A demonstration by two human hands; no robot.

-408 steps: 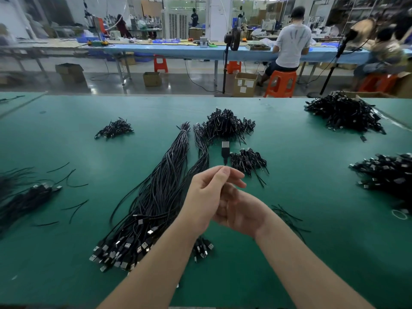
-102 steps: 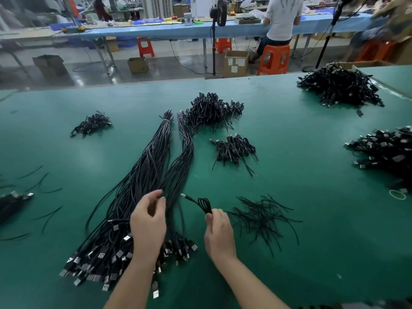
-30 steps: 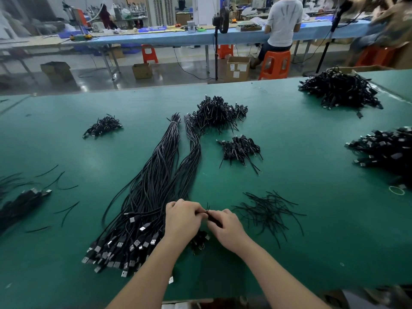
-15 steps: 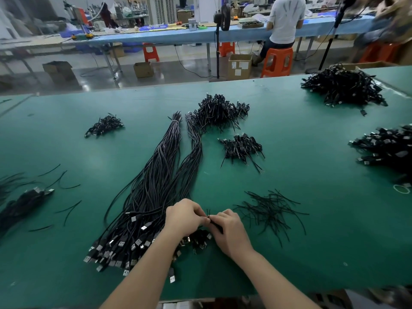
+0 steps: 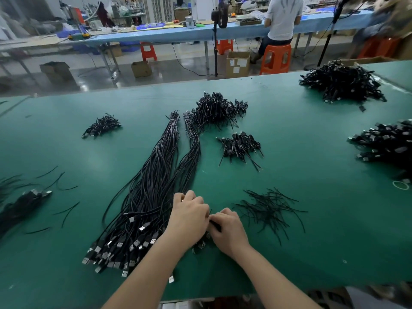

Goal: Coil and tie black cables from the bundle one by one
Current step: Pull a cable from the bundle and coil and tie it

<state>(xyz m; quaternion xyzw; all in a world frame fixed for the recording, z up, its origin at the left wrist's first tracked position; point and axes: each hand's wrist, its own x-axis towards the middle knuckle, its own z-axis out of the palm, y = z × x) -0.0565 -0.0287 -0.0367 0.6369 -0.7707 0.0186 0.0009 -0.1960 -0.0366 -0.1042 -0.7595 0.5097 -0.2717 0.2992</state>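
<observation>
Right now both hands sit knuckles-up on the green worktop, meeting at the fingertips just at the near right edge of the long cable bundle. The left hand has its fingers curled down, and the right hand is curled the same way; between them they pinch a small coiled cable, of which only a dark sliver shows where the fingers meet. How the coil is wound I cannot tell, the hands cover it.

The bundle itself lies flat, fanning towards the person, its silver plugs spread at the near end left of the left wrist, its far end drawn tight. A second, thinner bundle runs along its right side. Just right of the bundle's near end, beside the right hand, lies a loose scatter of thin black ties. Beyond the bundle's far tip sits a heap of finished coils, with a smaller heap to the bundle's right and another small one to its left.
</observation>
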